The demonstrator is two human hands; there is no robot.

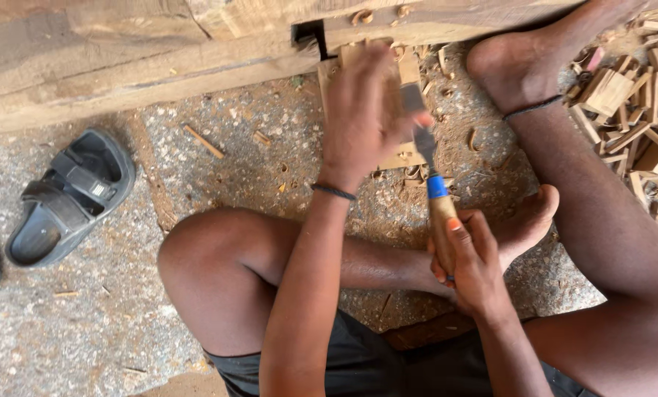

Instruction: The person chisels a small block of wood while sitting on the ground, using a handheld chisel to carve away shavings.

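Gritty concrete floor (86, 323) strewn with shavings, person seated on it, legs folded around the work. Right hand (474, 266) has its fingers (458, 229) curled tight round the wooden handle of a chisel (433, 192); left hand (364, 110) is cupped over the blade end, fingers pressed together on the steel and on the small wood block (406, 154) beneath; exact fingertip contact hidden by the back of the hand. Chisel sits between the knees, long axis nearly vertical in view, tilted slightly left at the top: handle toward the body, blade pointing away into the block under the big timber beam (123, 66). Judgement: stiff, moderately heavy, steel edge sharp, smooth varnished handle could slip, so grip the handle low and guide near the blue ferrule, never the edge. Further out: offcut pile (630, 95) right, black sandal (68, 195) left.
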